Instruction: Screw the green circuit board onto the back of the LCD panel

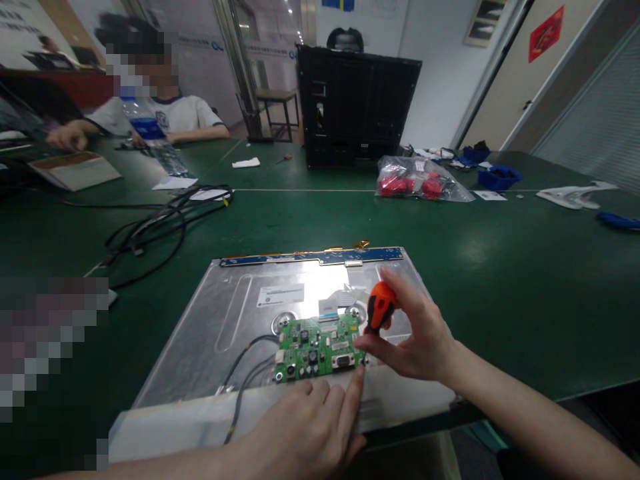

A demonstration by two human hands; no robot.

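My right hand (pixel 417 327) grips a stubby screwdriver (pixel 381 305) by its orange and black handle, tip down at the right edge of a green circuit board (pixel 320 345). My left hand (pixel 315 423) holds nothing; its index finger stretches to the board's lower right corner, and the other fingers bend over the panel's near edge. The board lies on the silver back of a display panel (pixel 200 333). Black cables (pixel 245 357) leave its left side, and a flat ribbon cable (pixel 329 309) meets its top. The screwdriver's tip is hard to make out.
Along the panel's far edge runs a blue circuit strip (pixel 300 258). Beyond lie tangled black cables (pixel 165 217), a plastic bag with red items (pixel 420 181) and a black monitor housing (pixel 357 107). Another person (pixel 165 110) sits across the green table (pixel 500 267) near a water bottle (pixel 147 130).
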